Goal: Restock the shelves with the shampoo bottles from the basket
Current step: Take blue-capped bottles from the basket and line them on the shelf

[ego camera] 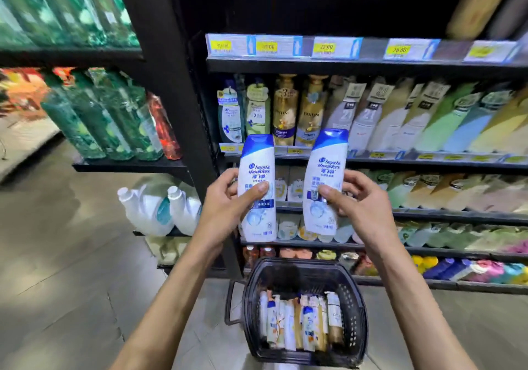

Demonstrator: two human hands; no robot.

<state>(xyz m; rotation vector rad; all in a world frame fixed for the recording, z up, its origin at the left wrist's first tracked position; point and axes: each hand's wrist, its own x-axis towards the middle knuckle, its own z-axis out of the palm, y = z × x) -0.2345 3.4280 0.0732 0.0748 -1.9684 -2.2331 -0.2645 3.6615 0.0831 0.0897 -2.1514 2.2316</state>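
I hold two white shampoo bottles with blue caps upright in front of the shelves. My left hand point(225, 198) grips the left bottle point(257, 167) around its middle, thumb across the label. My right hand point(357, 198) grips the right bottle point(327, 164) the same way. Below them on the floor stands a black plastic basket point(354, 312) holding several more shampoo bottles point(300, 321) lying side by side. The dark shelf unit point(357, 65) ahead carries rows of shampoo bottles, with yellow price tags along its edges.
A black upright post point(171, 89) separates this unit from the left shelves, which hold green bottles point(97, 121) and white jugs point(154, 209). The top shelf bay above the price tags looks dark. Grey tiled floor point(71, 255) lies to the left.
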